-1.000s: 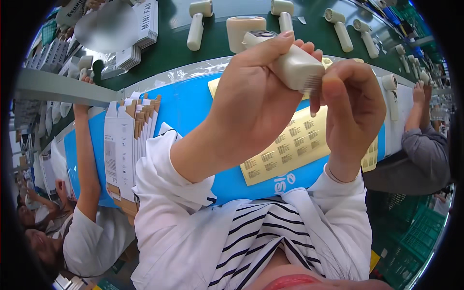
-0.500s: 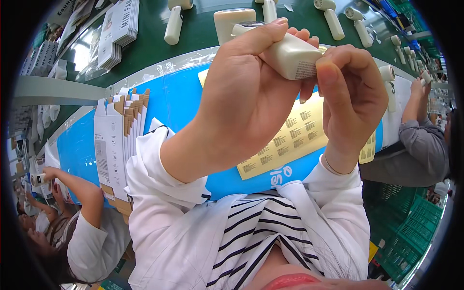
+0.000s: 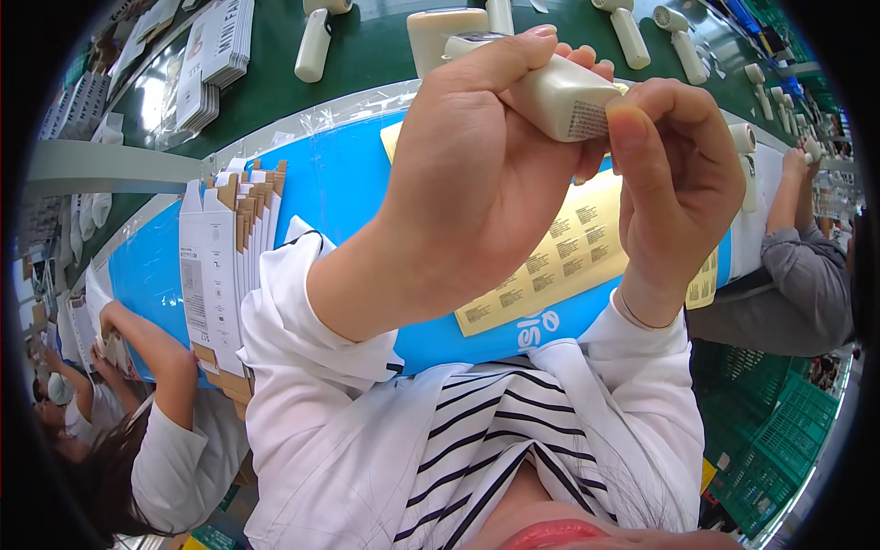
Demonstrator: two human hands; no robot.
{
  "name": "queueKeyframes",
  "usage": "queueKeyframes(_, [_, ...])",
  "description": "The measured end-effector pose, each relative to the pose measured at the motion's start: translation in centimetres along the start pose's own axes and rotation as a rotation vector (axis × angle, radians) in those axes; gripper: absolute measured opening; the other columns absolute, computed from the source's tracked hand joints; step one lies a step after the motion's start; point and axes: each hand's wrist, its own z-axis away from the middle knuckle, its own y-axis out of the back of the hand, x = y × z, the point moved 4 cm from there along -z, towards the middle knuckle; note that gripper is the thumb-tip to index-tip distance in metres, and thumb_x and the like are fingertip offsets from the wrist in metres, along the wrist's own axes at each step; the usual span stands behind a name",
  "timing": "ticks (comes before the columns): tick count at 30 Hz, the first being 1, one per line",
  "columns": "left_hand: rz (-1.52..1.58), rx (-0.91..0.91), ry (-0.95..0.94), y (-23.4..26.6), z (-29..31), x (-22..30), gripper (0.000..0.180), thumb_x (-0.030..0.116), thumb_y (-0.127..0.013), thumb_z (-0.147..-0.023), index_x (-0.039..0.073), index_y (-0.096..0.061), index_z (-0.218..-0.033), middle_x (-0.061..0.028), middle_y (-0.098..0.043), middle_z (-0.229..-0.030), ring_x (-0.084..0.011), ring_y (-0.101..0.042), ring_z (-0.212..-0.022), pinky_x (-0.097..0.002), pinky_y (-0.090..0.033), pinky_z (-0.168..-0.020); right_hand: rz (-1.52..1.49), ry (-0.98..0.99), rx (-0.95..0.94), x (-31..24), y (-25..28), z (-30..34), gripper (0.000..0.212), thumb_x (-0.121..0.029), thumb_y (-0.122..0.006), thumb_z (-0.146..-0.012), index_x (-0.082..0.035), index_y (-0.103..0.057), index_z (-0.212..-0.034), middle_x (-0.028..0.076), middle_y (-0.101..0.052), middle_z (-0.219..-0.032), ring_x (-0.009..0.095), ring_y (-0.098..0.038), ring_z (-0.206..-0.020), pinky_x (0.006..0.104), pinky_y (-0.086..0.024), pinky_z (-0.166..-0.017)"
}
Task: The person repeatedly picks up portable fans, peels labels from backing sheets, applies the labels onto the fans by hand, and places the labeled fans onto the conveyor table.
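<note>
My left hand (image 3: pixel 477 174) is wrapped around a cream-white handheld fan (image 3: pixel 555 96), its handle end tilted toward me and to the right. A small printed label (image 3: pixel 588 119) lies on that end. At the label's right edge, my right hand (image 3: pixel 674 165) pinches with thumb and forefinger, touching the fan's end; the other fingers curl behind. Below both hands, a yellow sheet of printed labels (image 3: pixel 559 252) rests on the blue mat (image 3: pixel 348 183), partly covered by my left hand and wrist.
Flat white cartons (image 3: pixel 211 266) stand stacked at the left on the mat. Several handheld fans (image 3: pixel 628 37) lie on the green surface beyond. Co-workers sit at both sides, one arm (image 3: pixel 160 357) at left. Green crates (image 3: pixel 779 440) are at lower right.
Both hands have shifted slightly, the right one a little to the right. The fan's end has turned a bit, with the pinch still at its label. The co-worker's arm at left has moved.
</note>
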Motion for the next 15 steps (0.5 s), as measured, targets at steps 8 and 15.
queueKeyframes(8, [0.142,0.062,0.018,0.9,-1.0,-0.8,0.016,0.011,-0.047,-0.089,0.002,-0.038,-0.099,-0.0108,-0.047,-0.090,-0.0192,-0.049,-0.085,-0.0371,-0.042,-0.080,0.416,0.041,0.113,-0.9,0.3,0.2,0.016,0.003,-0.068,-0.079,0.006,-0.058,-0.092,0.004,-0.059,-0.086,0.008,-0.055,-0.074,0.0196,-0.048,-0.065])
queueKeyframes(15, [-0.006,0.130,-0.075,3.8,-6.0,1.1,0.027,0.005,-0.055,-0.085,-0.007,-0.042,-0.106,-0.0167,-0.049,-0.100,-0.0245,-0.054,-0.094,-0.0375,-0.046,-0.084,0.419,-0.058,0.265,0.7,2.8,0.5,0.056,-0.005,-0.068,-0.081,0.002,-0.034,-0.125,0.007,-0.058,-0.081,0.009,-0.058,-0.073,0.0234,-0.056,-0.065])
